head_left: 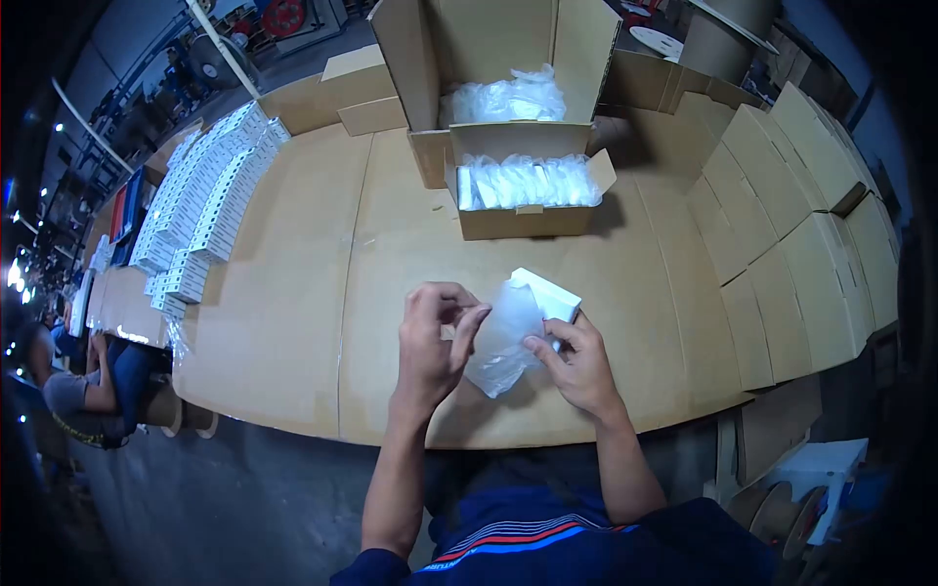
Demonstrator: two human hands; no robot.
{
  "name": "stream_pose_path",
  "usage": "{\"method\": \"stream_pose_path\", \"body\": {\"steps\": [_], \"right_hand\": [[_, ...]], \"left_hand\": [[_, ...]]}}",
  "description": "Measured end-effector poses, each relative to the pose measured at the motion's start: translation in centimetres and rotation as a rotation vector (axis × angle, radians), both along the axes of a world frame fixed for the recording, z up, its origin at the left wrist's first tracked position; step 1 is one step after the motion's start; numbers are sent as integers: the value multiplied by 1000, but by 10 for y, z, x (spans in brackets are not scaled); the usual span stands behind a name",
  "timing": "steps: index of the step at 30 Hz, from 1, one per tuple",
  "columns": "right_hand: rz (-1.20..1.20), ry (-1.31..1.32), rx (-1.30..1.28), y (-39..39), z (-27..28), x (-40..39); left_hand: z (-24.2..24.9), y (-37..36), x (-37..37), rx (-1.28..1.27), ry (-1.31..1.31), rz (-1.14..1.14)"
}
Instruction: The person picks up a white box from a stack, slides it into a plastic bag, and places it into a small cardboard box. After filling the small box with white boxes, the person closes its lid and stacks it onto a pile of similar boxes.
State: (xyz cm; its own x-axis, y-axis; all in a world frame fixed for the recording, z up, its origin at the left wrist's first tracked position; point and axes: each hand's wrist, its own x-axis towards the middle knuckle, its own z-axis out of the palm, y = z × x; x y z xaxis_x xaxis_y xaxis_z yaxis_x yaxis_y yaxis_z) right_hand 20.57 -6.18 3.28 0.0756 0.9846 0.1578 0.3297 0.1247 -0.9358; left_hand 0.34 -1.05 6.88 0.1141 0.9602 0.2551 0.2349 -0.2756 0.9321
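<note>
My right hand (578, 366) grips a small white box (547, 296), its thumb in front and its fingers behind. A clear plastic bag (503, 342) hangs against the box's left side, partly under my right thumb. My left hand (435, 337) is closed in a pinch, thumb and forefinger together at the bag's upper left edge. Exactly how much film lies between those fingertips is hard to make out. Both hands are above the cardboard-covered table near its front edge.
An open carton (528, 223) of bagged white boxes stands ahead, before a larger carton (493, 49) holding plastic bags. Stacked small white boxes (210, 186) line the left. Brown cartons (791, 264) are piled at right. A seated person (83, 386) is at far left.
</note>
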Motion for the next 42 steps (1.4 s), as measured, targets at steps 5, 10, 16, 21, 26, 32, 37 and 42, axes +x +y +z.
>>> {"method": "stream_pose_path", "body": {"steps": [5,10,16,21,26,32,37,42], "right_hand": [[-120,212,129,7,-26,-6],[-107,174,84,6,-25,-14],[-35,190,119,2,-9,-1],[-83,57,436,23,29,30],[56,271,615,38,63,28],[405,209,584,53,71,20],[415,83,575,58,88,17],[505,-1,565,64,94,21]], "left_hand": [[-30,-9,5,-8,-530,-15],[-45,-25,14,-236,-389,-183],[-48,-27,8,-229,-342,-72],[-48,-31,1,-173,-244,-106],[-54,-35,-1,-185,-268,-126],[-61,-36,-8,-191,-193,-138],[-59,-36,-12,-171,-181,-133],[-56,-37,-10,-191,-192,-110]]}}
